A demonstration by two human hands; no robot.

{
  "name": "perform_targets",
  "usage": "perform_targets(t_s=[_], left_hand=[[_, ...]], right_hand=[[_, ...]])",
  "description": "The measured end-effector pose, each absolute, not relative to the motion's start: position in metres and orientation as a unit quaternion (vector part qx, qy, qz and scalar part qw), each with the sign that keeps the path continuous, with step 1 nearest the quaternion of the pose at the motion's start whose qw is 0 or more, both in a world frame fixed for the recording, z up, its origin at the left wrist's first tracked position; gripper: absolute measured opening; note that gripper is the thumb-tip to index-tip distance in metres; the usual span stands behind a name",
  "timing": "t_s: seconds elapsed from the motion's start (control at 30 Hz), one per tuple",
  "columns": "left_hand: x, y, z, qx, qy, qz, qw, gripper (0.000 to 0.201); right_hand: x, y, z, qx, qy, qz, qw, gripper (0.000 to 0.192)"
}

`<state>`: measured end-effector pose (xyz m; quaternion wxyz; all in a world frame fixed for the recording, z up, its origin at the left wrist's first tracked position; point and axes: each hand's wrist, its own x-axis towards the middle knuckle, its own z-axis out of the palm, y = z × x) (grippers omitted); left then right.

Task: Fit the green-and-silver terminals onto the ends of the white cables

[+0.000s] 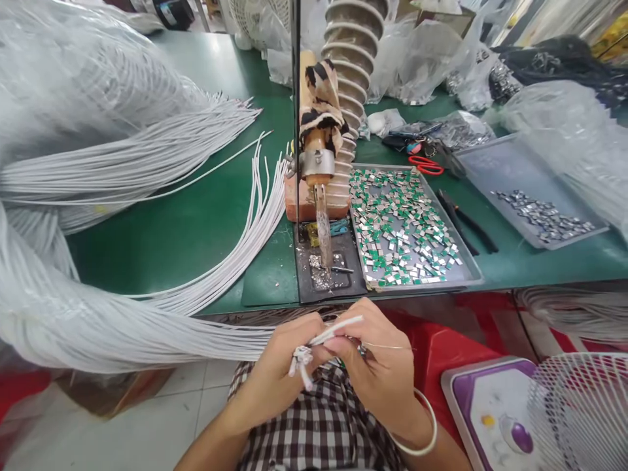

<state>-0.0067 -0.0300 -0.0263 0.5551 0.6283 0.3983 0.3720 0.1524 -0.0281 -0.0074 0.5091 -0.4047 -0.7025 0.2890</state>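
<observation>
- Pinching a white cable (338,329) between them, both hands meet low in the view, just in front of the green table's (181,229) near edge and above a checked lap.
- The left hand (289,366) is curled shut around a small bunch of cable ends (300,361), whose stripped tips poke out below its fingers.
- The right hand (377,366) is closed too, fingertips nipping the single cable near its end; a thin wire (387,346) runs off to the right from that grip. A pale bangle (426,432) sits on this wrist.
- The bunch trails left into a big sheaf of white cables (98,327) that sweeps over the table edge, with more loose cables (245,222) curving across the green top.
- Straight ahead of the hands stands a soldering iron (322,222), tip down over a dark mat (324,275) speckled with solder bits.
- Just right of the mat lies a metal tray (468,275) strewn with small green and silver parts (402,222).
- Beyond that tray: black pliers (466,222), red-handled scissors (426,165), and a second tray (495,170) holding a few silver pieces.
- A white fan grille (583,412) fills the lower right corner.
</observation>
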Motion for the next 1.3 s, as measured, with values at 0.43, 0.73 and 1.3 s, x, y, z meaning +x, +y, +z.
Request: perform_targets(t_s=[0.43,0.73,1.3], left_hand=[[-0.004,-0.031,-0.012,0.677,0.433,0.459,0.379,0.022],[-0.007,-0.022,-0.011,0.68,0.4,0.448,0.42,0.012],[-0.005,-0.017,-0.021,0.608,0.455,0.503,0.414,0.007]], right_hand=[[0.158,-0.028,-0.003,-0.417,-0.621,0.398,0.53,0.028],[0.162,-0.023,0.001,-0.423,-0.542,0.513,0.514,0.021],[0.202,0.072,-0.016,-0.656,-0.687,0.065,0.306,0.027]])
